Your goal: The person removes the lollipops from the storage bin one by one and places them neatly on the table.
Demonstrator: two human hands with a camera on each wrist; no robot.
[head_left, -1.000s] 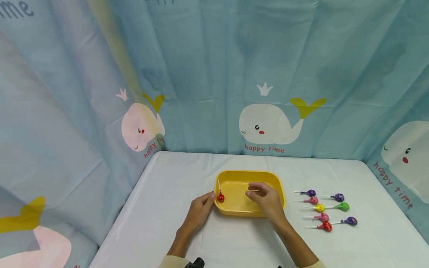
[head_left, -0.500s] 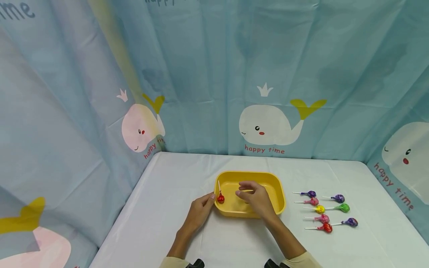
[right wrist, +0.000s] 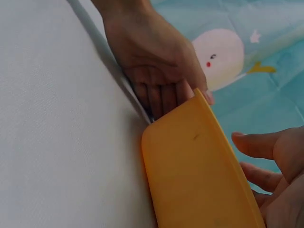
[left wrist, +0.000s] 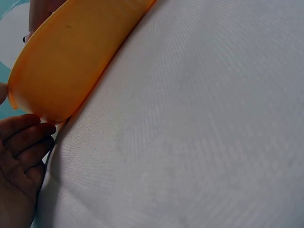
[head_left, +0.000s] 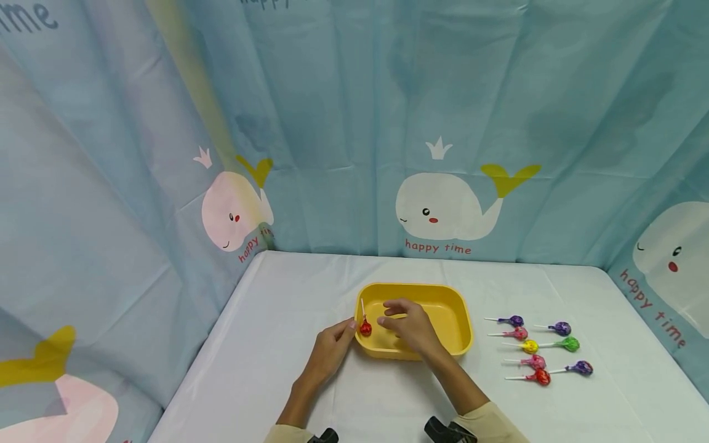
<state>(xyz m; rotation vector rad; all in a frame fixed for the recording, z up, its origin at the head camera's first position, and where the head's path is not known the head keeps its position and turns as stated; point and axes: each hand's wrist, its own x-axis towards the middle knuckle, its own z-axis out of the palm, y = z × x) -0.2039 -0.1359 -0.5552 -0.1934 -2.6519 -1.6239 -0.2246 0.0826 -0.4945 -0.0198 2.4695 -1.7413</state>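
Observation:
A yellow tray (head_left: 443,299) sits on the white table. In its left end lies a red-wrapped lollipop (head_left: 365,329), stick pointing to the back. My left hand (head_left: 328,352) grips the tray's left end, thumb at the rim and fingers against the outer wall; the left wrist view shows that hand (left wrist: 21,156) at the wall's corner. Above the tray's middle hovers my right hand (head_left: 412,326), fingers loosely bent and apart, nothing visible between them. The right wrist view shows the right hand (right wrist: 280,171) beside the tray's rim, with the left hand (right wrist: 156,61) at the far corner.
Right of the tray lie several wrapped lollipops, among them a green one (head_left: 568,343), a yellow one (head_left: 530,346), a red one (head_left: 541,376) and a purple one (head_left: 583,368). A blue curtain with whales (head_left: 354,203) hangs behind the table (head_left: 266,320).
My right hand has moved left over the tray, from its right half toward the red lollipop. The left hand, tray and lollipops stay in place.

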